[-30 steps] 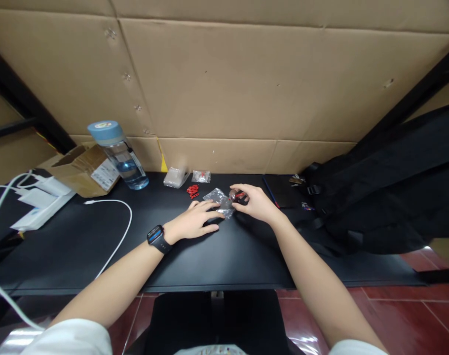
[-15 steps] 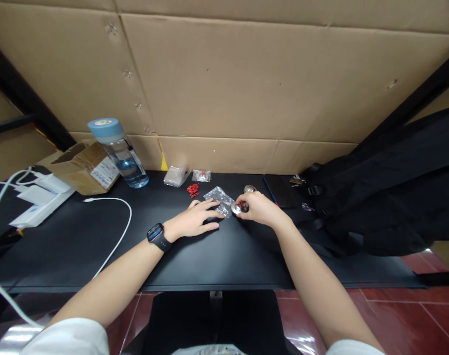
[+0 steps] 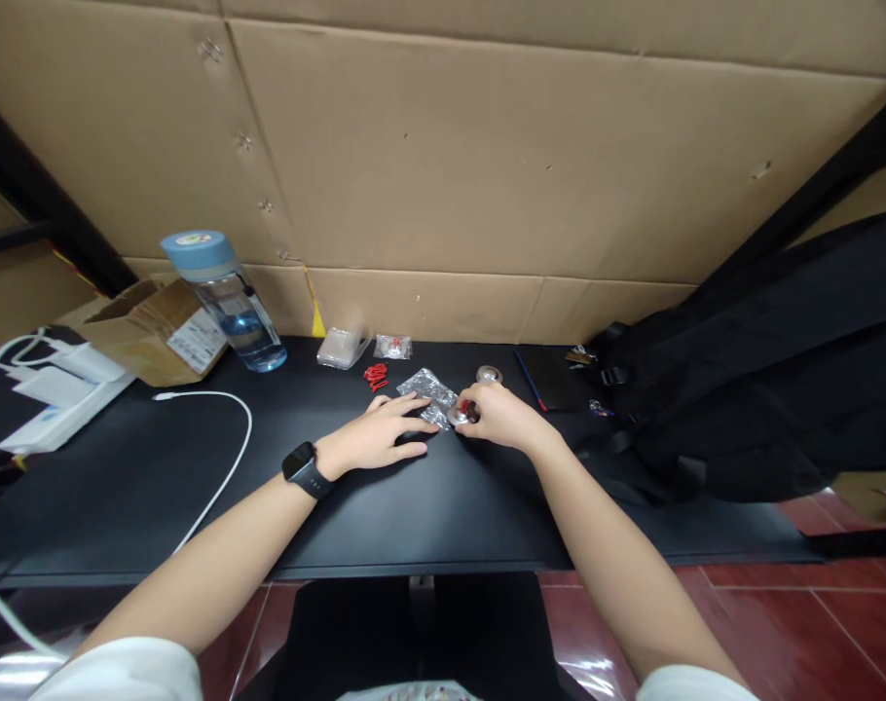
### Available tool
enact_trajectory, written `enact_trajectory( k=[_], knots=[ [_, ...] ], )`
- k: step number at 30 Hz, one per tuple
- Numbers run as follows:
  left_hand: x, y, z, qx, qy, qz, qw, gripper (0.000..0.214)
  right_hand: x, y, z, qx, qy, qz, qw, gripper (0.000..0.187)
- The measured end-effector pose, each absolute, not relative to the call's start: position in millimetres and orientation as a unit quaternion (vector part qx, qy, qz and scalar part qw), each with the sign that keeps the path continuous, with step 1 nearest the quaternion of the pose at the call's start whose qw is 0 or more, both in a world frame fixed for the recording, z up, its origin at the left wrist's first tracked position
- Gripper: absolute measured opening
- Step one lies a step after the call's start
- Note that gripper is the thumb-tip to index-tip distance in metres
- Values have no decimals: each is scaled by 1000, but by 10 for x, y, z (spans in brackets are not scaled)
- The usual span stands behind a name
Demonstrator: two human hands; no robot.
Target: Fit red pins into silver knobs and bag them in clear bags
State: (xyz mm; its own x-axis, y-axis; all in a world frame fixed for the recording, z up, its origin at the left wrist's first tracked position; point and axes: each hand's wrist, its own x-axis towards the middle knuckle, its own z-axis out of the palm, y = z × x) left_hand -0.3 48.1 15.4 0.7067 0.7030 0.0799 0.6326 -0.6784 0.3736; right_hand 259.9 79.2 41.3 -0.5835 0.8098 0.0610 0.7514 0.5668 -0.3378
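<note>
My left hand [image 3: 380, 436] lies flat on the black desk [image 3: 341, 487], fingers stretched out, its fingertips on the edge of a crinkled clear plastic bag [image 3: 429, 393]. My right hand [image 3: 496, 416] is closed around a small round silver piece with a red part [image 3: 461, 415], just right of the bag. A second small silver disc [image 3: 488, 374] lies on the desk behind my right hand. Several small red parts [image 3: 375, 375] lie left of the bag. A smartwatch sits on my left wrist.
At the back stand two small clear packets [image 3: 345, 347] [image 3: 393, 346], a water bottle with a blue lid [image 3: 220, 297] and an open cardboard box [image 3: 147, 331]. A white cable [image 3: 220, 458] and white chargers [image 3: 49, 399] lie left. A black bag [image 3: 742, 380] fills the right. Cardboard wall behind.
My right hand has left one silver disc on the desk and drawn a little toward me and left with the other silver piece. My left hand has stayed on the bag.
</note>
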Motion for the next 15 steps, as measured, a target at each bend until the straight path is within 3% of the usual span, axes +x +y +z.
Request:
enact_trajectory(
  k=[11,15],
  knots=[
    [-12,479,139,912,358,125,156,42,2543,854,288,-431,-878,138,156,23],
    [-12,489,122,915,352,122,152,42,2504,846,282,-429,-872,143,190,37]
  ],
)
